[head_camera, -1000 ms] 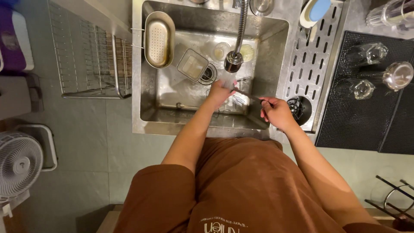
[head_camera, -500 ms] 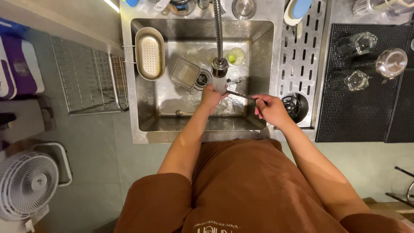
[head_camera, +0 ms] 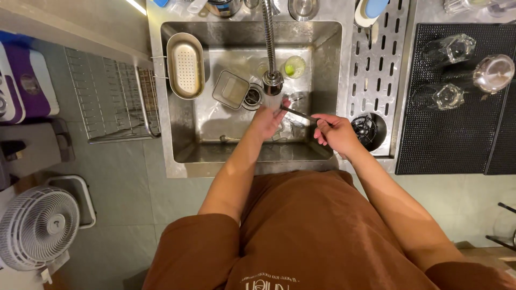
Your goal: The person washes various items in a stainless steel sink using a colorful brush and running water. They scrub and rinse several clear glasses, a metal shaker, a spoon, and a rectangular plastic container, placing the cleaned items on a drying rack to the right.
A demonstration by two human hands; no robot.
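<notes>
Right hand [head_camera: 334, 132] pinches a thin dark utensil [head_camera: 297, 113] – left hand [head_camera: 267, 121] cups its tip over the steel sink [head_camera: 185, 137], which holds a perforated oval strainer [head_camera: 185, 64] – and a square tub [head_camera: 230, 89].

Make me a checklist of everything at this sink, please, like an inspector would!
Surface: steel sink, wet inside, with a hose tap hanging over the middle.
Job's things: thin dark utensil, held under the tap.
Clutter: oval strainer basket, square clear container, small green cup, all in the sink.
Hands: right hand grips the utensil's handle; left hand is at its other end, over something clear in the basin, too blurred to name.
Cables: nothing seen.
Surroundings: slotted drainboard, black mat with glasses, wire rack, white fan on the floor.
</notes>
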